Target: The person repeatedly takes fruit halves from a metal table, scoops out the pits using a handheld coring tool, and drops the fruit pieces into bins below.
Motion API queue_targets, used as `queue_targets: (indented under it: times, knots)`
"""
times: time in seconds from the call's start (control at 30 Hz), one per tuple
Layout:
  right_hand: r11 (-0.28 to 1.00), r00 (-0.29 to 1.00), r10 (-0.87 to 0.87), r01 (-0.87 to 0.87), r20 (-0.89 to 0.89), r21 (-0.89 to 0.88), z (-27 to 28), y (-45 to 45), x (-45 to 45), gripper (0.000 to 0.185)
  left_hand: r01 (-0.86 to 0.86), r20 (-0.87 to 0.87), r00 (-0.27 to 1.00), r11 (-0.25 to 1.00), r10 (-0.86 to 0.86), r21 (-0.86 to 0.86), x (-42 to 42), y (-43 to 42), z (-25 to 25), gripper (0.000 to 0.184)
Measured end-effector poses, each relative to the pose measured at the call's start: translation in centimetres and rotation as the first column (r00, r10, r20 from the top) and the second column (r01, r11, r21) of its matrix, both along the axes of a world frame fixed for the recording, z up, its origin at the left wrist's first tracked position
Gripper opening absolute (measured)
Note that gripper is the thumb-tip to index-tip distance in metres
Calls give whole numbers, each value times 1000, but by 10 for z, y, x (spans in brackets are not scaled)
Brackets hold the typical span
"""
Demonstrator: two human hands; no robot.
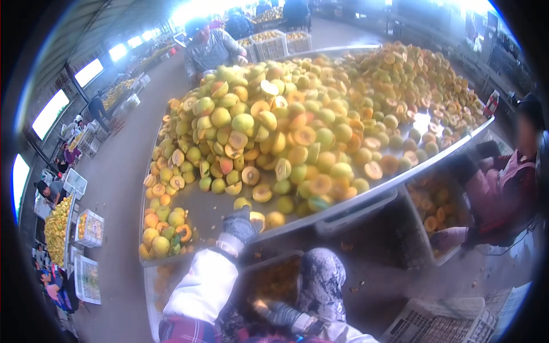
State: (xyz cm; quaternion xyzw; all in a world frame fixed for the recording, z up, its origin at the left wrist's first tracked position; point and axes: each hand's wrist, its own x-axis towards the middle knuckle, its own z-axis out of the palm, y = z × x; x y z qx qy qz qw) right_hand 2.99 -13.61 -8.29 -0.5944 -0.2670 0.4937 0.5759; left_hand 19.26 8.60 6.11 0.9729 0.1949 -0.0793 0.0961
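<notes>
My left hand (239, 225), in a dark grey glove, reaches over the near edge of the metal table (209, 214). Its fingertips are close to a whole-looking yellow-green peach (242, 203), and a cut peach half (258, 220) lies against its right side. The glove hides how the fingers are bent. Lower down, near my lap, my right hand (283, 314) wears a grey glove and is closed on a small orange piece that looks like a peach half (261, 305), somewhat blurred. Below it is a dim crate (269, 260) of fruit, partly hidden by my arm and knee.
A large heap of whole and halved peaches (297, 131) covers much of the table. A co-worker (497, 188) sits at the right with a hand in a fruit crate (420, 228). Another person (211, 48) stands across the table. An openwork crate (434, 320) is at lower right.
</notes>
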Motion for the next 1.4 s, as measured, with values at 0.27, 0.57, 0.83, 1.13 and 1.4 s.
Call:
queue_targets:
  times: [0.27,0.57,0.83,1.13,1.4]
  knots:
    - [988,820,-157,133,-551,-84,87,-11,11,41,172,517,654,557,552,-812,-42,-6,2,34]
    - [998,923,-56,64,380,-11,172,-10,41,36,299,-303,659,-609,689,-734,-124,-39,33,59]
    - [973,794,-209,226,570,42,168,4,45,39,325,-37,630,-307,776,-894,-147,-61,9,55]
    - [958,865,-259,288,430,-4,159,10,35,37,192,494,361,455,791,-870,-150,-89,-46,41]
    - [987,937,-55,103,346,-122,164,-6,41,53,-399,868,17,799,496,-449,-137,-143,-25,29]
